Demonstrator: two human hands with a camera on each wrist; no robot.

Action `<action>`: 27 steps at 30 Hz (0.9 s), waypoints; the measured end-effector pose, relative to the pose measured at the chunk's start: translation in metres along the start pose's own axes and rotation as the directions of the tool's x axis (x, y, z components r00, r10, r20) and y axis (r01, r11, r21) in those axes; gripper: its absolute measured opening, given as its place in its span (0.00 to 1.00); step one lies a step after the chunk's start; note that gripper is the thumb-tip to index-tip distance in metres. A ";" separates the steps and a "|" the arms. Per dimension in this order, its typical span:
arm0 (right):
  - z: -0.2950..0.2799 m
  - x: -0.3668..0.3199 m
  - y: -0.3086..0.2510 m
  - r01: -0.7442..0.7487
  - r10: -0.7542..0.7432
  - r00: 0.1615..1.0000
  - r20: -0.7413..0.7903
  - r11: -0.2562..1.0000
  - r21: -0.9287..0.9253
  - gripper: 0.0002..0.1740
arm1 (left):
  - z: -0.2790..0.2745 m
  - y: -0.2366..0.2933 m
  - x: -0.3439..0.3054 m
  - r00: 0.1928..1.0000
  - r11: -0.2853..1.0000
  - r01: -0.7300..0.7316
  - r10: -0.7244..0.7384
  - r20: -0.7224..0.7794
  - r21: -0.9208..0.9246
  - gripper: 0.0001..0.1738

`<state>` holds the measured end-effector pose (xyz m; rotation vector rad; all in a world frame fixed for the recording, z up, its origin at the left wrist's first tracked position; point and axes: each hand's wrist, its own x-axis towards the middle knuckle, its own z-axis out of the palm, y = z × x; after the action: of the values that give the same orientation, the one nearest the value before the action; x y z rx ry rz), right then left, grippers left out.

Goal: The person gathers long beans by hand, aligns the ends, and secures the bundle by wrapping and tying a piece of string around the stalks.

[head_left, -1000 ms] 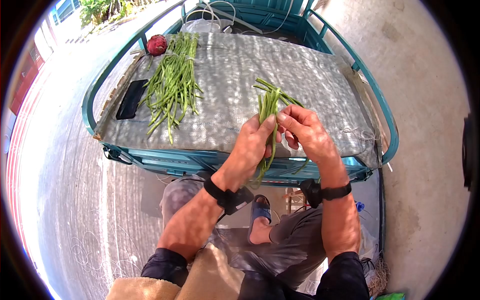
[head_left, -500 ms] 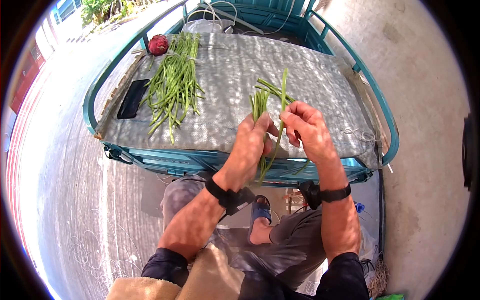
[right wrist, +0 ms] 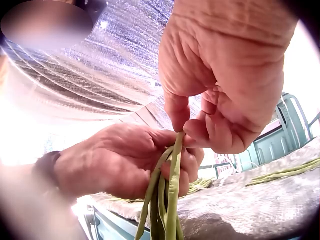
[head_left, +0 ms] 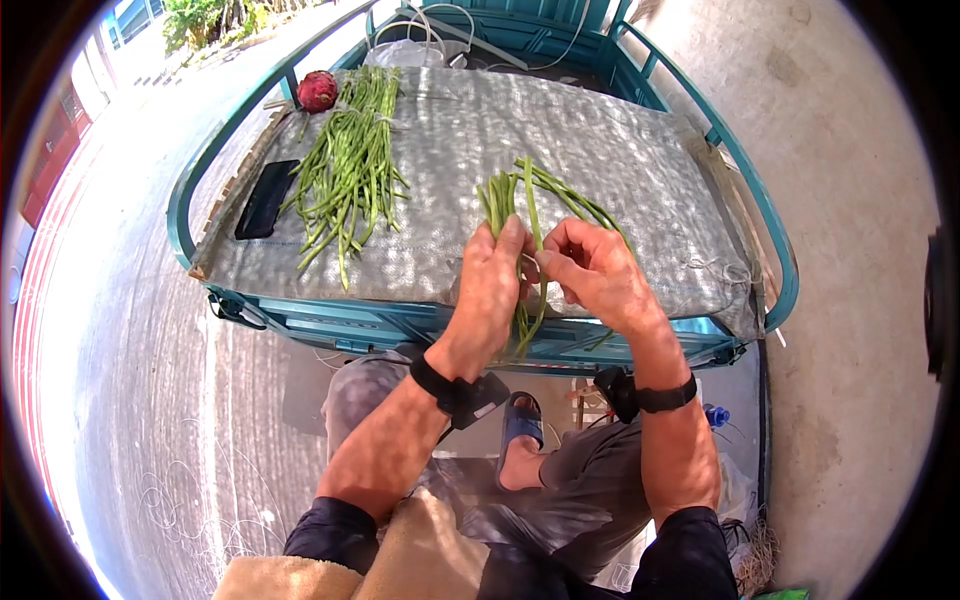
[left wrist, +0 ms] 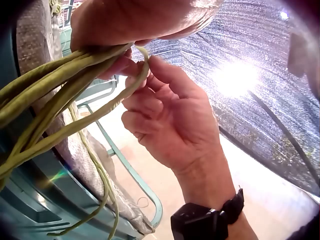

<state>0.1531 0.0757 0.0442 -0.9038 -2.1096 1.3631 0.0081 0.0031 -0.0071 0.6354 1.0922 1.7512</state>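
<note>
The left hand (head_left: 490, 272) grips a small bunch of long green beans (head_left: 499, 200), their tops above the thumb and tails hanging past the cart's edge. Beside it the right hand (head_left: 598, 270) pinches a single bean (head_left: 532, 205) between thumb and forefinger. In the left wrist view the right hand (left wrist: 172, 115) holds that bean near the bunch (left wrist: 55, 75). The right wrist view shows the pinched bean (right wrist: 173, 195) in front of the left hand (right wrist: 120, 160). A few loose beans (head_left: 575, 197) lie behind the right hand.
A tied bundle of beans (head_left: 352, 150), a red round fruit (head_left: 317, 91) and a black phone (head_left: 265, 200) lie at the left of the grey cloth (head_left: 450, 140). Teal rails (head_left: 765, 215) flank the cart's sides. Below are the person's legs and a sandal (head_left: 521, 420).
Both hands have shifted slightly left. The bean in the right hand, separated from the bunch and upright half a second ago, is now lower and close beside the bunch.
</note>
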 end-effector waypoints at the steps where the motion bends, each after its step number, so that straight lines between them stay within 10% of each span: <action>1: 0.001 0.000 0.000 0.002 -0.002 1.000 -0.005 0.999 -0.035 0.13 | 0.001 0.002 -0.001 1.000 1.000 0.004 -0.004 -0.007 0.006 0.21; 27: 0.006 -0.001 0.009 0.137 -0.123 0.990 0.075 0.965 -0.225 0.08 | -0.002 -0.008 0.002 0.992 0.990 0.128 -0.129 -0.009 -0.058 0.22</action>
<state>0.1520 0.0736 0.0331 -0.8030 -2.3641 1.1095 0.0092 0.0057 -0.0150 0.5081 1.0639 1.6709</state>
